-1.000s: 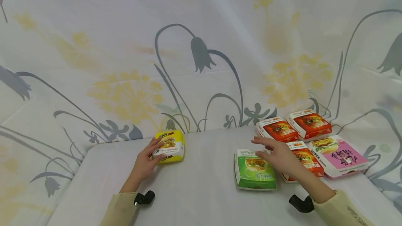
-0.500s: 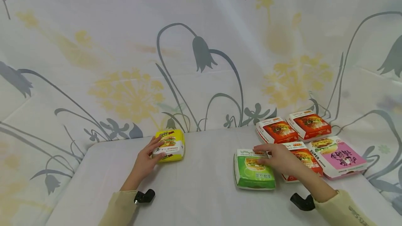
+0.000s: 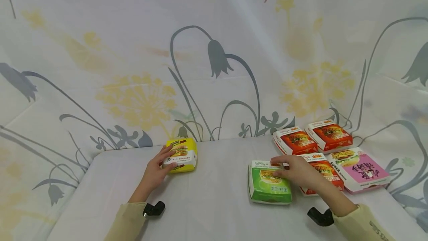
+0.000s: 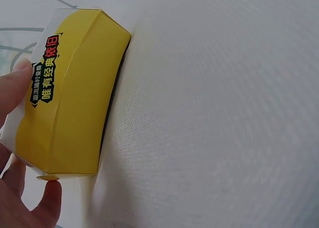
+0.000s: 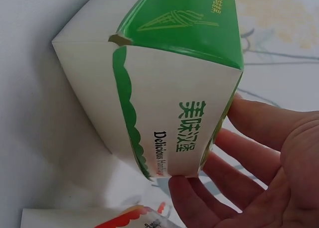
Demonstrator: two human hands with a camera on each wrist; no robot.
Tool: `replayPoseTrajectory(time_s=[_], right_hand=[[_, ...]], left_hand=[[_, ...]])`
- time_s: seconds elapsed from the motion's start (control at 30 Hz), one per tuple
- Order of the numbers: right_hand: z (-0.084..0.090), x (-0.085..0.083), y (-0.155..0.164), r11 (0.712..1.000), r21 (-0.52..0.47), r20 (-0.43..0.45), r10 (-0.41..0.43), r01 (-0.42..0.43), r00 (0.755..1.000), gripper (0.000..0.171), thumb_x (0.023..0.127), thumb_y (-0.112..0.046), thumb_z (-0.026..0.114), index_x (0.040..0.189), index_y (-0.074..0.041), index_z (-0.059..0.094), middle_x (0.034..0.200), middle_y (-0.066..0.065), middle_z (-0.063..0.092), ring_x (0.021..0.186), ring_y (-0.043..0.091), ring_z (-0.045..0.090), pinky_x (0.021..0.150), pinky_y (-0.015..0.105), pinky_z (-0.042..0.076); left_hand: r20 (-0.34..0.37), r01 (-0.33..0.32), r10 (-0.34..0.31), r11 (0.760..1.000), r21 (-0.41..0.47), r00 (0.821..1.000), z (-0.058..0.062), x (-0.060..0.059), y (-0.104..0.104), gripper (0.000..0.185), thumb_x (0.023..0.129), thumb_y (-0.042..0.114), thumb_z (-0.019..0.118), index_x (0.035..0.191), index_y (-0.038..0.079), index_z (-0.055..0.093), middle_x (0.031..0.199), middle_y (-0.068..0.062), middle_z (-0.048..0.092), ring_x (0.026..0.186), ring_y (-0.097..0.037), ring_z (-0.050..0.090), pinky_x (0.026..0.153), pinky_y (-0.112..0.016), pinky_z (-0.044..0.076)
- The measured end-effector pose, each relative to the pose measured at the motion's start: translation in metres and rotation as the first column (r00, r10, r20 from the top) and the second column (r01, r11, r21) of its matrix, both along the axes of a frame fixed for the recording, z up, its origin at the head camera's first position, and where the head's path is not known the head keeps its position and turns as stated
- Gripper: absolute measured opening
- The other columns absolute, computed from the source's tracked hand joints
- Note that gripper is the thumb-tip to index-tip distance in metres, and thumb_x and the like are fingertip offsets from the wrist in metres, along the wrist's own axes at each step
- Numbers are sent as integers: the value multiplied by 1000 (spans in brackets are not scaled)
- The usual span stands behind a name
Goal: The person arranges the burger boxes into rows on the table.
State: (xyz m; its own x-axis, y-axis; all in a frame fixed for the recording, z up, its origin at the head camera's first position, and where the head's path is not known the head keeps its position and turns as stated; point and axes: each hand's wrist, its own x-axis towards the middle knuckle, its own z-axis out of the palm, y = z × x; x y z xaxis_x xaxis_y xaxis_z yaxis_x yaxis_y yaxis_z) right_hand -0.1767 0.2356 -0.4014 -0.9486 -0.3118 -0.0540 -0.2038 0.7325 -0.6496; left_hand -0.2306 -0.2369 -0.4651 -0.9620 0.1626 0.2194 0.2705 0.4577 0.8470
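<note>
In the head view, my left hand [image 3: 157, 172] holds a yellow and white burger box [image 3: 185, 155] by its left end. The left wrist view shows the thumb on the top of this yellow box [image 4: 82, 103] and curled fingertips at its end. On the right, my right hand [image 3: 299, 172] grips a green and white burger box [image 3: 269, 187] at its far right corner. In the right wrist view, the thumb meets the top edge of the green box [image 5: 149, 83], and fingertips touch its white side. Both boxes sit on the white tabletop, the green one nearer to me.
Two red burger boxes [image 3: 295, 142] [image 3: 329, 135] stand at the back right. A third red box [image 3: 322, 168] lies partly behind my right hand, beside a larger pink burger box [image 3: 362, 170]. A flower-printed cloth [image 3: 217, 96] hangs behind the white table [image 3: 214, 196].
My right hand has come down from above the green box's right side and taken hold of its far right corner. My left hand stays on the yellow box. The head view shifts slightly.
</note>
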Motion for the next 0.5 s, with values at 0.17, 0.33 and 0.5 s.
replayPoseTrajectory(time_s=[0.17, 0.33, 0.5], right_hand=[[-5, -1, -5, 999, -32, -26, 18, -19, 1000, 40, 88, -27, 77, 121, -6, 71, 128, 15, 64, 118, 39, 59, 92, 52, 51], [-10, -1, -12, 998, -66, -45, 12, -15, 999, 41, 87, -29, 78, 120, -6, 72, 126, 14, 65, 117, 37, 59, 92, 50, 52], [-14, -1, -22, 996, -86, -65, 17, -22, 998, 41, 87, -30, 78, 120, -6, 72, 126, 12, 66, 120, 36, 58, 92, 50, 52]], left_hand=[[3, -6, 6, 1000, -5, 1000, 0, 1, 0, 46, 91, 10, 73, 135, 4, 60, 157, -6, 38, 150, -29, 16, 112, -59, 27], [-3, -5, 5, 1000, -29, 1000, 2, 1, 1, 46, 92, 14, 72, 136, 4, 60, 157, -6, 38, 150, -30, 16, 112, -59, 27], [3, -4, 4, 1000, -23, 1000, 2, 1, 1, 46, 92, 14, 72, 136, 4, 60, 157, -6, 38, 150, -30, 15, 112, -59, 26]])
